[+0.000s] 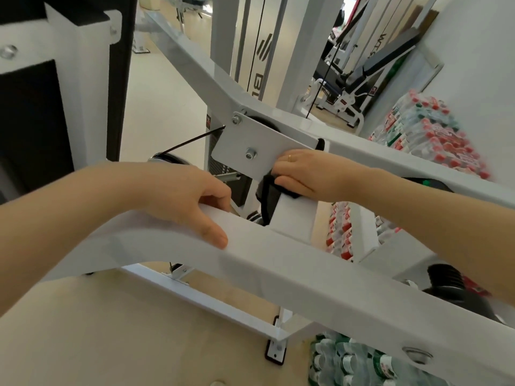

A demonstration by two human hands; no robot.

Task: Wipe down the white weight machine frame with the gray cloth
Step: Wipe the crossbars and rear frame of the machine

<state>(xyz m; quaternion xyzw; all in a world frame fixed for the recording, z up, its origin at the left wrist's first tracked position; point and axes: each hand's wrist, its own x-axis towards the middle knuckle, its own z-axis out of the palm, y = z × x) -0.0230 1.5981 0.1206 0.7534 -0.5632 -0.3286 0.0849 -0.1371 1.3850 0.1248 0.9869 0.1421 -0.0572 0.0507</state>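
A person's right hand point(303, 174) holds the dark gray cloth point(269, 195) in a curled grip against a white post at centre frame, just below the bolted plate point(250, 146). The left hand point(192, 199) hooks its fingers over the near beam of the frame point(306, 277), thumb flat on top. The cloth's loose tail hangs near a pulley and the black cable point(192, 142); it could snag there. Much of the cloth is hidden under the hand, and the left fingertips are out of sight behind the beam.
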